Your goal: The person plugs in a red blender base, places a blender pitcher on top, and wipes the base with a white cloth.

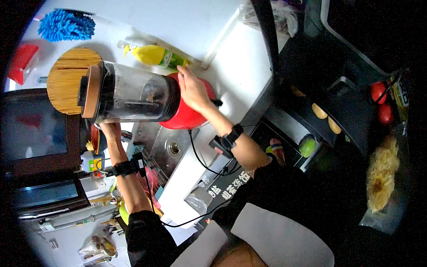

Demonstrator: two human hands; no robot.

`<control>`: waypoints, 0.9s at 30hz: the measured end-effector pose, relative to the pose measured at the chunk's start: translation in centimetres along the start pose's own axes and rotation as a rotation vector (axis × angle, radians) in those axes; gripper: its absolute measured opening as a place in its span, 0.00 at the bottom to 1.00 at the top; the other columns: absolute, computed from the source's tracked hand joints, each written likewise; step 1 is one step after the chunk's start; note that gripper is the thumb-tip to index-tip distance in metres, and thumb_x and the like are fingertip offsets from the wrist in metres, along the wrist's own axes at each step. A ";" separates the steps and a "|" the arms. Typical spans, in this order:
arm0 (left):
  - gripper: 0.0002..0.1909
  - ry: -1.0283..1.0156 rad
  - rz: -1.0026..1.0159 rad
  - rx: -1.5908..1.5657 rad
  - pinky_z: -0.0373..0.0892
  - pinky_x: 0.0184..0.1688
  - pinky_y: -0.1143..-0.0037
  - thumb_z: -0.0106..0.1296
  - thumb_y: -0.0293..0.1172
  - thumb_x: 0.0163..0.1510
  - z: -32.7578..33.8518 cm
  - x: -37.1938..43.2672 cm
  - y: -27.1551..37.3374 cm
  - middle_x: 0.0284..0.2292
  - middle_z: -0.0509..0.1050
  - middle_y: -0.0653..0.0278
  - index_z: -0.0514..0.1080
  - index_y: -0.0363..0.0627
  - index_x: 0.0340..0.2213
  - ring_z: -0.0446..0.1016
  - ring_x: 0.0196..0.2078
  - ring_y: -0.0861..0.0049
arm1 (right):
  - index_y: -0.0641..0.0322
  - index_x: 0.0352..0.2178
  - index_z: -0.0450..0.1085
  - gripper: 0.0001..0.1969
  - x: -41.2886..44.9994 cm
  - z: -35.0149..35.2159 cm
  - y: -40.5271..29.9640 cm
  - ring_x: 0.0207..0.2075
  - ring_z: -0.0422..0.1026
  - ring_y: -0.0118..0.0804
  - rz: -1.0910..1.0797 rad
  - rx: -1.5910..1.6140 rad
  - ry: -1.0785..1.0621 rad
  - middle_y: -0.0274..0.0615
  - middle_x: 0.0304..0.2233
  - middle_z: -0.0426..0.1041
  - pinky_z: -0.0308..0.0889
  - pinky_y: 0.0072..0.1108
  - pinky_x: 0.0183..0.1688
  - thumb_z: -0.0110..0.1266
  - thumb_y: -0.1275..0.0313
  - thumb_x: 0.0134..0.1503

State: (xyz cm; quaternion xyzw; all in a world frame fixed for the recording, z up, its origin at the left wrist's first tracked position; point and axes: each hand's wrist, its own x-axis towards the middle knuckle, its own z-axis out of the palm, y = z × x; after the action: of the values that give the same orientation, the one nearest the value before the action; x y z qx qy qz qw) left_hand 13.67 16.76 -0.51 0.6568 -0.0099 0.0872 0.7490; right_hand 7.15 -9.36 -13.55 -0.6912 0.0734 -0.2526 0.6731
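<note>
A blender with a red base (pixel 190 115), a clear jar (pixel 133 90) and a black and copper-coloured lid (pixel 90 91) appears lying sideways in this turned view. Residue clings inside the jar. My right hand (pixel 191 90) presses along the red base with its fingers extended. My left hand (pixel 111 130) is at the jar's side near the lid; its fingers are hidden behind the jar. A black cord (pixel 193 147) runs from the base. Both wrists wear black strapped devices.
A yellow spray bottle (pixel 150 55) and a round wooden board (pixel 66 78) are by the wall. Near my left arm is a steel sink (pixel 173 147). Elsewhere are a blue chenille duster (pixel 66 26), a green fruit or vegetable (pixel 307 146), tomatoes (pixel 385 113) and a clear bag (pixel 380 217) with pale food.
</note>
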 end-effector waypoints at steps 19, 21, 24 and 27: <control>0.10 -0.191 0.096 0.041 0.65 0.28 0.80 0.43 0.30 0.50 -0.6 1.8 -0.4 0.27 0.70 0.69 0.67 0.41 0.35 0.67 0.26 0.83 | 0.67 0.35 0.66 0.19 7.8 -0.2 1.6 0.39 0.67 0.56 0.037 -0.223 -0.456 0.60 0.35 0.68 0.62 0.37 0.42 0.33 0.62 0.57; 0.10 -0.188 0.079 0.051 0.66 0.29 0.80 0.42 0.30 0.50 -1.4 1.8 -0.5 0.27 0.70 0.68 0.66 0.40 0.35 0.68 0.26 0.82 | 0.69 0.32 0.65 0.19 6.0 -0.5 1.6 0.36 0.67 0.58 0.025 -0.151 -0.395 0.59 0.35 0.68 0.62 0.38 0.39 0.34 0.62 0.56; 0.10 -0.085 0.084 0.080 0.66 0.29 0.80 0.43 0.30 0.50 -4.9 -0.1 0.4 0.27 0.70 0.68 0.67 0.40 0.34 0.68 0.26 0.82 | 0.68 0.44 0.61 0.19 -0.2 0.1 0.2 0.43 0.66 0.54 0.089 -0.055 -0.387 0.58 0.40 0.67 0.60 0.32 0.46 0.33 0.64 0.58; 0.09 -0.079 0.073 0.065 0.66 0.29 0.80 0.43 0.29 0.50 -3.5 -1.7 0.1 0.27 0.70 0.68 0.67 0.40 0.34 0.68 0.26 0.82 | 0.69 0.50 0.54 0.20 -5.3 -1.3 -0.5 0.54 0.54 0.52 -0.168 -0.035 -0.002 0.58 0.51 0.55 0.52 0.33 0.54 0.37 0.71 0.57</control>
State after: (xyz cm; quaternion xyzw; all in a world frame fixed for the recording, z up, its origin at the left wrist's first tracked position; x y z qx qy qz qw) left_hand 11.60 20.02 -1.12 0.6829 -0.0608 0.0889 0.7225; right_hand 1.89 -8.17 -14.44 -0.7067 0.0187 -0.3061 0.6376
